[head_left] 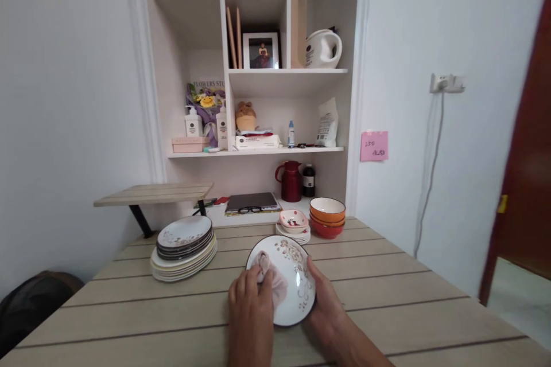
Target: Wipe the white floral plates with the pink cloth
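Note:
A white plate with a dark rim and brown flower print is tilted toward me above the table. My right hand grips its right edge, thumb along the rim and the other fingers mostly hidden beneath. Against the plate's left part, my left hand presses a crumpled pale pink cloth, its fingers bent over the fabric. To the left stands a stack of plates, dark-rimmed ones on top of plain white ones. Behind the held plate sit small patterned dishes and a stack of orange and red bowls.
The slatted wooden table meets a white shelf unit. A small raised wooden stand is at the back left. A red jug, a dark bottle and a laptop with glasses lie behind the table.

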The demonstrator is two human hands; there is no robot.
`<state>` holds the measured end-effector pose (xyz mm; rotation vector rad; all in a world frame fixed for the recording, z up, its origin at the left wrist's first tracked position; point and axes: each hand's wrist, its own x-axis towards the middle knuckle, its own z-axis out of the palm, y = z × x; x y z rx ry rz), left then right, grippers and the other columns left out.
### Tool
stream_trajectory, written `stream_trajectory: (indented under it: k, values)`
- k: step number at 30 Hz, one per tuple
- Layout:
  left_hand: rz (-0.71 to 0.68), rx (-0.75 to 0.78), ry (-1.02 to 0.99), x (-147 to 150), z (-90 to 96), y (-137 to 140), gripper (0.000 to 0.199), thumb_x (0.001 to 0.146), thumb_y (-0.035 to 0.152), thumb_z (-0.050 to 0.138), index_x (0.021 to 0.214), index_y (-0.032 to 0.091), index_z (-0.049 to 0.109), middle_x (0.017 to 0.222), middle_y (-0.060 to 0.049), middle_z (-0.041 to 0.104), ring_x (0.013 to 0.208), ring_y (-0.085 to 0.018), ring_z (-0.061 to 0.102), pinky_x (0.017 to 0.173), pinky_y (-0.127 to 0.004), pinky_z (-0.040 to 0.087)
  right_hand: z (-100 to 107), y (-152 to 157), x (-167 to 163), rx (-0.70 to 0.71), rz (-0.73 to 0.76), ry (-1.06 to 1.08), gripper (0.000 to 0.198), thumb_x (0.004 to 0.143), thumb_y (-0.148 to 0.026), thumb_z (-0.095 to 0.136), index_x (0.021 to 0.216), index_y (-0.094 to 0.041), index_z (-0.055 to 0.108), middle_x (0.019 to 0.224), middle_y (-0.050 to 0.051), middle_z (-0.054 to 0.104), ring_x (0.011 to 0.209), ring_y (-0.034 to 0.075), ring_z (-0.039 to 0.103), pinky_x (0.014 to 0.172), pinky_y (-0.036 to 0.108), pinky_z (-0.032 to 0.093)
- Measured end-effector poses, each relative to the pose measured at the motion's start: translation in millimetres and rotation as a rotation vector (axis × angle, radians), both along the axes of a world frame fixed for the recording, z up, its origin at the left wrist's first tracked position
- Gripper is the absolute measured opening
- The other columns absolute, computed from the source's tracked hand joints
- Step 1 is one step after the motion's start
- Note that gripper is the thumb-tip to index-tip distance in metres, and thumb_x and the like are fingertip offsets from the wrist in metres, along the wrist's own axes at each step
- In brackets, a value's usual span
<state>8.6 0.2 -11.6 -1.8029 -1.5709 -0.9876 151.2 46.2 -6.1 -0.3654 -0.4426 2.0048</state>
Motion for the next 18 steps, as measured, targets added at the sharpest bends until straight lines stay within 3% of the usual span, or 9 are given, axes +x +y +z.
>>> stream_trajectory:
  k: [7,14,18]
  values:
    - [-0.213,-0.011,0.194,13.5,-7.7,-2.8,0.053,0.078,0.011,0.062,0.125,0.034,0.054,0.117,-0.001,0.061,0.103,-0.02,0.053,0.09,-0.037,0.042,7.7,-11.5,-5.7,-0.017,0.098,-0.027,0.057,0.085,-0.052,0.051,0.111,-0.003,0.064,0.101,0.017,0.072,0.1,0.026,0.065,0.097,0.037,0.042]
    - [0.006,-0.124,0.051,-0.4,10.7,-3.3,0.05,0.083,0.01,0.054,0.124,0.039,0.055,0.118,-0.004,0.061,0.111,-0.023,0.053,0.102,-0.052,0.031,6.4,-23.2,-21.5,-0.037,0.152,-0.068,0.053,0.084,-0.048,0.055,0.119,-0.008,0.06,0.099,0.014,0.073,0.097,0.025,0.067,0.095,0.037,0.043]
    - [0.065,-0.209,-0.001,-8.9,9.6,0.8,0.046,0.085,0.011,0.051,0.122,0.038,0.057,0.119,-0.005,0.061,0.111,-0.023,0.054,0.1,-0.049,0.034,3.7,-14.5,-15.6,-0.07,0.078,-0.045,0.052,0.084,-0.047,0.056,0.118,-0.009,0.061,0.099,0.014,0.074,0.096,0.025,0.067,0.095,0.039,0.044]
